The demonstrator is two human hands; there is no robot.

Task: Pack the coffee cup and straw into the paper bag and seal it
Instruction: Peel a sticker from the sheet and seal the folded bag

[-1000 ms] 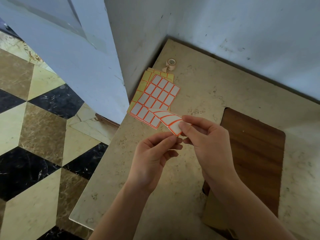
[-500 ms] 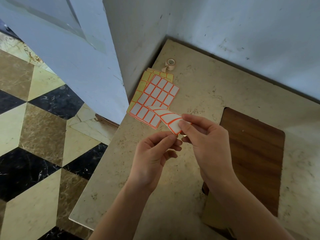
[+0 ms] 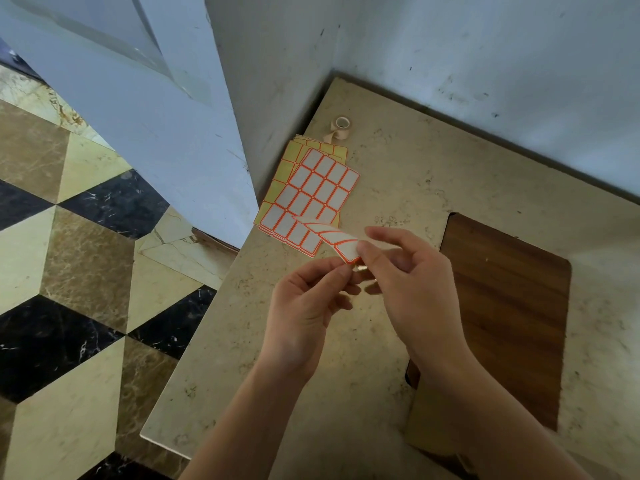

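Note:
A stack of label sheets (image 3: 313, 192), white stickers with orange borders, lies at the table's far left corner. The near corner of the top sheet (image 3: 341, 242) is curled up off the stack. My right hand (image 3: 405, 282) pinches that lifted corner between thumb and forefinger. My left hand (image 3: 308, 299) meets it from below, its thumb and fingertips pinched at the same corner. A flat brown paper bag (image 3: 433, 424) shows partly under my right forearm, near the table's front. No coffee cup or straw is in view.
A dark wooden board (image 3: 512, 306) lies on the beige stone table (image 3: 398, 161) at the right. A small roll of tan tape (image 3: 341, 124) sits by the wall in the far corner. The table's left edge drops to a patterned marble floor (image 3: 69, 271).
Both hands have stayed almost in place at the curled sheet corner. The corner bends slightly more under the right fingers.

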